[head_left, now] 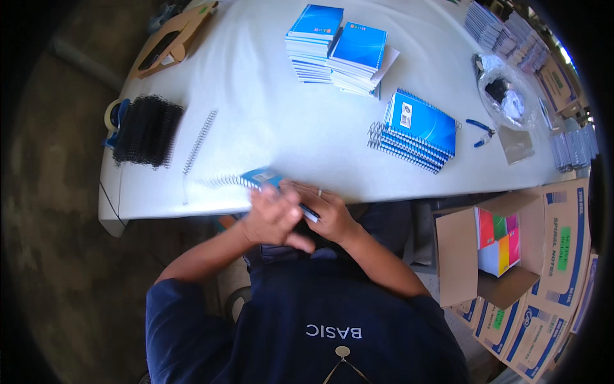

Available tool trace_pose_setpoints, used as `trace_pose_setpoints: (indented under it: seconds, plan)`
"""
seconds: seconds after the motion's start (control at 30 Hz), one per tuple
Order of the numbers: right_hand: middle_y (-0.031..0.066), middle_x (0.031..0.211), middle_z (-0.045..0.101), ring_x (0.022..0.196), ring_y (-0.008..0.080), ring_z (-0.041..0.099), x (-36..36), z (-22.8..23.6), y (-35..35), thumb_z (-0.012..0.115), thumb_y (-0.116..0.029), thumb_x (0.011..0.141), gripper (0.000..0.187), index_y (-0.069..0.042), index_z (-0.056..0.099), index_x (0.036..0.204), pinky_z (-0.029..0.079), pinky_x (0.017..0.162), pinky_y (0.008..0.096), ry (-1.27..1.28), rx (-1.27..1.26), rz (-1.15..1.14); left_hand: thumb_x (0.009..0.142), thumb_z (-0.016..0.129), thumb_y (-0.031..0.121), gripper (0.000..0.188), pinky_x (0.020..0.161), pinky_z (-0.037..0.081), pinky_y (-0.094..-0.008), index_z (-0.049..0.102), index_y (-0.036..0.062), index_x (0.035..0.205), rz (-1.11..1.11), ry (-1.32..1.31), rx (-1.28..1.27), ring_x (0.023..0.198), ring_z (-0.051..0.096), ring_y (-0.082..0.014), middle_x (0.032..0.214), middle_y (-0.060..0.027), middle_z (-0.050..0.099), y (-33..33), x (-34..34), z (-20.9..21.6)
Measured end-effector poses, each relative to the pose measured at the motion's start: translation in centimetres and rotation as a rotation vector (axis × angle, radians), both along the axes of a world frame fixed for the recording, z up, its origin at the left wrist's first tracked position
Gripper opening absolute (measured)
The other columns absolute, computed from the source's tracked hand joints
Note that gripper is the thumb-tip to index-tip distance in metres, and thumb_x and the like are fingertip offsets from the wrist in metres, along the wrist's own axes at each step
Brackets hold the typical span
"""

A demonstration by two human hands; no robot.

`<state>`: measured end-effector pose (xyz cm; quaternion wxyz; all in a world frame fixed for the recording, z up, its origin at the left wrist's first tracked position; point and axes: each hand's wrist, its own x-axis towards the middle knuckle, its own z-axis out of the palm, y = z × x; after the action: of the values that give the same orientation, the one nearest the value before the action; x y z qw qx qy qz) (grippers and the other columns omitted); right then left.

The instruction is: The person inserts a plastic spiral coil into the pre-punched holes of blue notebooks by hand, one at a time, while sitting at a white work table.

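Observation:
At the near edge of the table I hold a small blue notebook (pixel 258 176) with a wire coil (pixel 224 181) sticking out past its left end. My right hand (pixel 332 214) grips the notebook from the right, its fingers wrapped over it. Blurred by motion, my left hand (pixel 276 214) lies over the near side of the notebook, fingers stretched and thumb apart. A short dark edge shows between the two hands; what it is I cannot make out. Left of the notebook, a loose wire coil (pixel 200 142) rests on the white cloth.
A heap of black coils (pixel 148 131) sits beside a tape dispenser (pixel 114 121). Stacks of blue-covered notebooks (pixel 313 48) stand at the back; coil-bound notebooks (pixel 419 131) are piled to the right, near pliers (pixel 481 133). An open carton (pixel 460 256) holds colourful notebooks.

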<state>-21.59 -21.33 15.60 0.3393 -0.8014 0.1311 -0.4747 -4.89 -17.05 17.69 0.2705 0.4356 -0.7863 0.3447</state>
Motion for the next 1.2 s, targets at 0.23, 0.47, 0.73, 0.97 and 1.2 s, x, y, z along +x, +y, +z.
trace_pose_setpoints:
  seconds: [0.23, 0.47, 0.73, 0.97, 1.2]
  plan:
    - [0.0138, 0.108, 0.065, 0.089, 0.0296, 0.066, 0.3, -1.0, 0.3, 0.063, -0.001, 0.076, 0.042, -0.007, 0.060, 0.118, 0.053, 0.076, 0.0360, -0.065, 0.360, -0.083, 0.068, 0.035, 0.086, 0.123, 0.098, 0.003, -0.0716, 0.014, -0.0122, 0.139, -0.270, 0.213, 0.550, 0.130, 0.004, -0.0600, 0.144, -0.0350, 0.011, 3.4, -0.9, -7.1]
    - [0.0147, 0.109, 0.064, 0.084, 0.0318, 0.065, -0.1, -1.3, 0.5, 0.065, -0.005, 0.075, 0.046, -0.009, 0.058, 0.120, 0.052, 0.073, 0.0383, -0.023, 0.164, -0.040, 0.072, 0.041, 0.080, 0.111, 0.103, 0.015, -0.0638, 0.022, -0.0053, 0.140, -0.157, 0.322, 0.130, 0.131, 0.018, -0.0528, 0.138, -0.0373, 0.022, -0.6, -1.4, -1.6]
    - [0.0140, 0.105, 0.065, 0.089, 0.0307, 0.065, -0.2, -0.8, 0.2, 0.063, -0.006, 0.078, 0.034, -0.008, 0.061, 0.113, 0.052, 0.074, 0.0374, 0.014, 0.223, -0.066, 0.082, 0.035, 0.072, 0.088, 0.104, 0.009, -0.0636, 0.037, 0.0026, 0.135, -0.083, 0.199, 0.024, 0.134, 0.019, -0.0467, 0.140, -0.0257, 0.029, -2.1, -2.6, 2.1]
    - [0.0187, 0.079, 0.065, 0.073, 0.0334, 0.065, -0.1, -1.2, -1.0, 0.064, -0.005, 0.075, 0.018, 0.002, 0.062, 0.091, 0.050, 0.063, 0.0340, -0.001, 0.546, -0.031, 0.081, 0.064, 0.034, 0.044, 0.104, 0.023, -0.0506, 0.057, 0.0092, 0.116, -0.082, 0.175, 0.562, 0.115, 0.050, -0.0271, 0.117, -0.0086, 0.055, -0.7, -2.6, 2.5]
    - [0.0178, 0.077, 0.065, 0.070, 0.0314, 0.065, 0.3, -0.2, -1.2, 0.066, -0.003, 0.076, 0.013, 0.003, 0.062, 0.087, 0.048, 0.061, 0.0325, -0.085, 0.629, -0.079, 0.072, 0.071, 0.010, 0.028, 0.084, 0.037, -0.0358, 0.062, 0.0096, 0.098, -0.219, 0.305, 0.838, 0.092, 0.055, -0.0228, 0.095, -0.0034, 0.059, -3.3, -2.5, 7.3]
